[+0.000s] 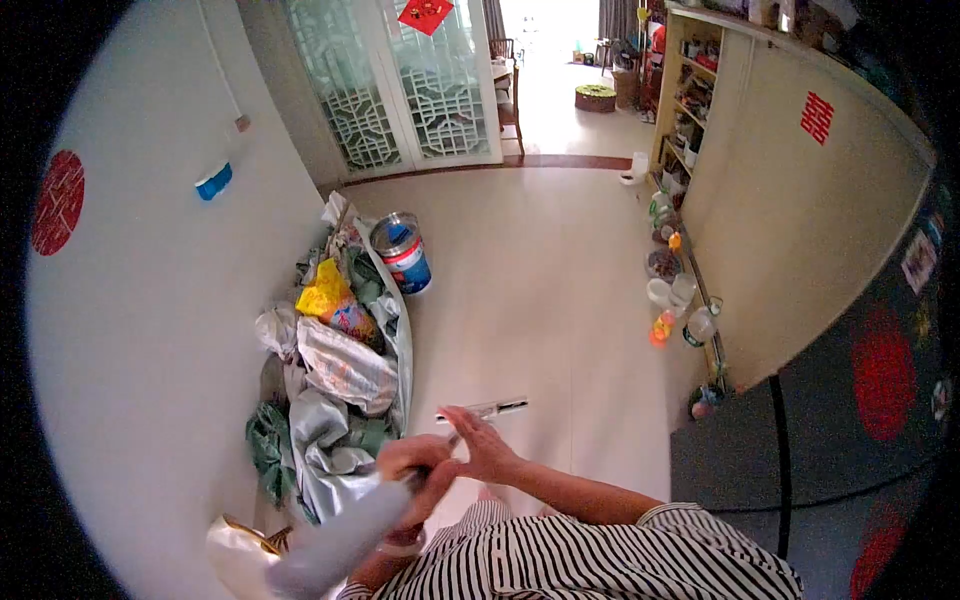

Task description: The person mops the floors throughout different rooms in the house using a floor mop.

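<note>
A long pole with a thick grey handle (345,535) slants up from the lower left. My left hand (415,478) is wrapped round it at the end of the grey part. Just beyond, my right hand (480,447) lies against the thinner part of the pole, fingers pointing up and left; its grip is partly hidden. Past my hands, a narrow flat head (512,405) rests on the pale floor (535,290), and its left part is partly covered by my fingers.
Bags (345,365) and silvery sheeting lie along the left wall, beside a blue paint bucket (408,262). Jars and bottles (682,290) line the cabinet (800,190) at right. Behind are glass doors (430,90). A dark red-marked surface (820,440) stands at lower right.
</note>
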Demonstrator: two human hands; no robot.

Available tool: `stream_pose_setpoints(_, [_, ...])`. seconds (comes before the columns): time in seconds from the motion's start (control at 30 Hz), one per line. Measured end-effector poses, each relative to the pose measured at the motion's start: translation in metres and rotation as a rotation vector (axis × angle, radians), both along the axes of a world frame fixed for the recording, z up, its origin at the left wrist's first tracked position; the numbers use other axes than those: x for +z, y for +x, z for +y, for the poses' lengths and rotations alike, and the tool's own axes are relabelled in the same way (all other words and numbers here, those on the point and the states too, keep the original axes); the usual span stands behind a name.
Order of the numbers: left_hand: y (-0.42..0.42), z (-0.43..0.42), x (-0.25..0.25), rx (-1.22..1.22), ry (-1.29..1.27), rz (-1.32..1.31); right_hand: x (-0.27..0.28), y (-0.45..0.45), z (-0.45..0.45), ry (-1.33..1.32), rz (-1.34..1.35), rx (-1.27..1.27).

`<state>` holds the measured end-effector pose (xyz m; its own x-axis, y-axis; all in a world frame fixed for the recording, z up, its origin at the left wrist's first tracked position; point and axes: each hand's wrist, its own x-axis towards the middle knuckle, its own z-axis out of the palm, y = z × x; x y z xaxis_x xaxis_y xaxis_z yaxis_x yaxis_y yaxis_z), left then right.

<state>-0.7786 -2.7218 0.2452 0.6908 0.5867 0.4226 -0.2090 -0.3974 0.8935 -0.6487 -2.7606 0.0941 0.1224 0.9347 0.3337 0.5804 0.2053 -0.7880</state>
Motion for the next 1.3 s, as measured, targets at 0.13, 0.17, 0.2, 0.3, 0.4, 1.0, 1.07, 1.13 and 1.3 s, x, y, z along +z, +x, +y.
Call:
stream_pose_setpoints(0.13, [0.085, 0.071, 0.013, -0.233, -0.216, 0.188, -0.132, 0.083, 0.112, 0.053, 0.188, -0.100])
stream_pose_setpoints(0.17, [0.105, 0.097, 0.023, -0.300, -0.050, 0.146, -0.143, 0.109, 0.129, 0.000, 0.282, -0.189])
stream_pose_setpoints(0.2, [0.117, 0.123, 0.033, -0.367, 0.106, 0.111, -0.153, 0.135, 0.145, -0.043, 0.398, -0.299])
stream_pose_setpoints(0.3, [0.137, 0.202, 0.076, -0.256, 0.481, 0.263, -0.151, 0.236, 0.153, 0.274, 0.950, -0.510])
stream_pose_setpoints(0.4, [0.133, 0.288, 0.097, -0.752, 0.203, -0.147, -0.124, 0.324, 0.125, 0.177, 0.873, -0.834])
stream_pose_setpoints(1.0, [0.507, 0.624, 0.127, -0.056, 0.546, -1.208, -0.167, 0.720, 0.363, -0.261, 0.470, -1.589])
stream_pose_setpoints(1.07, [0.524, 0.669, 0.122, 0.038, 0.639, -1.116, -0.112, 0.738, 0.441, -0.357, 0.422, -1.682])
stream_pose_setpoints(1.13, [0.540, 0.717, 0.111, 0.024, 0.737, -1.118, -0.116, 0.779, 0.497, -0.327, 0.426, -1.597])
stream_pose_setpoints(1.3, [0.577, 0.864, 0.090, 0.102, 0.746, -1.075, -0.132, 0.865, 0.651, -0.170, 0.522, -1.344])
